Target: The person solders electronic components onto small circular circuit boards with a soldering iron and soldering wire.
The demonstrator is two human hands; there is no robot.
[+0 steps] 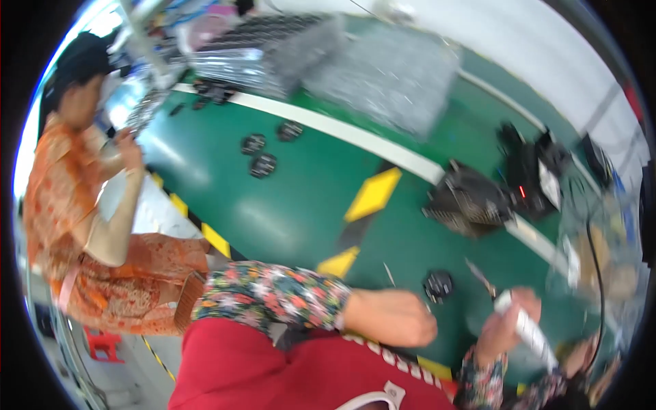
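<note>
My left hand (393, 318), in a floral sleeve, hangs over the green table with its fingers curled in. What it holds, if anything, is hidden. A round black part (438, 285) lies just beyond its knuckles. To the right, my right hand (509, 326) is wrapped round a white electric screwdriver (531, 335). Its thin metal shaft points up and left, ending beyond the round part and apart from it. The picture is smeared by motion, so fine detail is lost.
Several more round black parts (263, 165) lie farther left on the table. A dark openwork holder (468, 198) and a black device (533, 178) stand at the right. Bagged sheets (386, 75) lie behind. A co-worker in orange (61, 184) works at left; another hand (581, 357) shows lower right.
</note>
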